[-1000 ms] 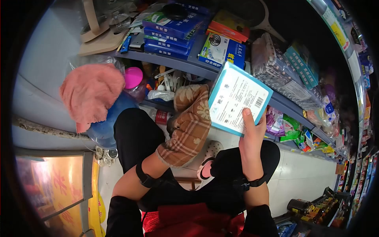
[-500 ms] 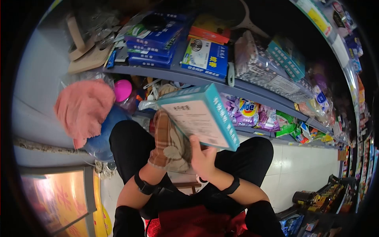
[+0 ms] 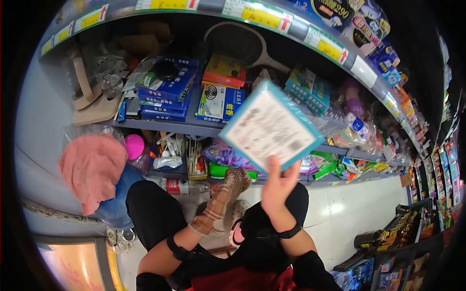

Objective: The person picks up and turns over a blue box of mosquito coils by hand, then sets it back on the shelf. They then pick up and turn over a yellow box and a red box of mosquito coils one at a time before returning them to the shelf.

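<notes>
My right hand (image 3: pixel 280 191) grips the lower corner of a flat box (image 3: pixel 272 128) with teal edges and a pale printed face turned toward me. The box is tilted, held up in front of the shelf. My left hand (image 3: pixel 221 206) is covered by a brown plaid cloth (image 3: pixel 225 194), which looks like a mitt or a wrapped rag. It is lower and to the left, apart from the box, near the lower shelf's front. Its fingers are hidden under the cloth. A similar teal box (image 3: pixel 308 89) lies on the upper shelf.
Blue boxes (image 3: pixel 165 92) are stacked on the grey shelf (image 3: pixel 194 127), beside a mosquito coil box (image 3: pixel 215 103) and a racket-shaped item (image 3: pixel 238 43). A pink towel (image 3: pixel 94 167) drapes over a blue container (image 3: pixel 116 203) at left. A bottle (image 3: pixel 175 186) lies below the lower shelf.
My right hand has lifted the teal box up and to the right, turning it cornerwise. My cloth-covered left hand has moved away from the box and lower. The view now takes in more of the shelf above.
</notes>
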`<action>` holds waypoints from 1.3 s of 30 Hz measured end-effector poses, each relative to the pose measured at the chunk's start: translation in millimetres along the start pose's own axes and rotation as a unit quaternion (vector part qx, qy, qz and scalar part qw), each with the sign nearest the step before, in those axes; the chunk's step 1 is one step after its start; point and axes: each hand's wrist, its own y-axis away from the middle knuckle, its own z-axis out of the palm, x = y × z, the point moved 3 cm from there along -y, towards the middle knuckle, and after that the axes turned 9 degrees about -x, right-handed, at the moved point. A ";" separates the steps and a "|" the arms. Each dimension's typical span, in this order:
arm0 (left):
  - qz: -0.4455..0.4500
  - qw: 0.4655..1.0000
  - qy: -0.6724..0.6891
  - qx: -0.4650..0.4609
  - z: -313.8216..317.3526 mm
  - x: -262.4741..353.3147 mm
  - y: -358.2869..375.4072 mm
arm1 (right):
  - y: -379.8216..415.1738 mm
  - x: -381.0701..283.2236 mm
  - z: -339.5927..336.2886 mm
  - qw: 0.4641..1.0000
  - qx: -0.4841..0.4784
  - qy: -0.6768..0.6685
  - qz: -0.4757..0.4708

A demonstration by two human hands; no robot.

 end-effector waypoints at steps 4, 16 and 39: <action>-0.028 0.950 -0.312 -0.001 1.2 16.0 5.8 | -62.3 -29.4 -56.4 0.997 0.063 0.034 -0.012; -0.183 0.963 -0.194 -0.027 3.0 99.1 -1.7 | -262.7 -7.2 -116.5 0.944 0.080 0.308 0.081; 0.167 0.657 -0.731 0.071 35.8 -26.9 10.7 | -97.1 94.7 96.8 0.732 -0.372 0.513 -0.249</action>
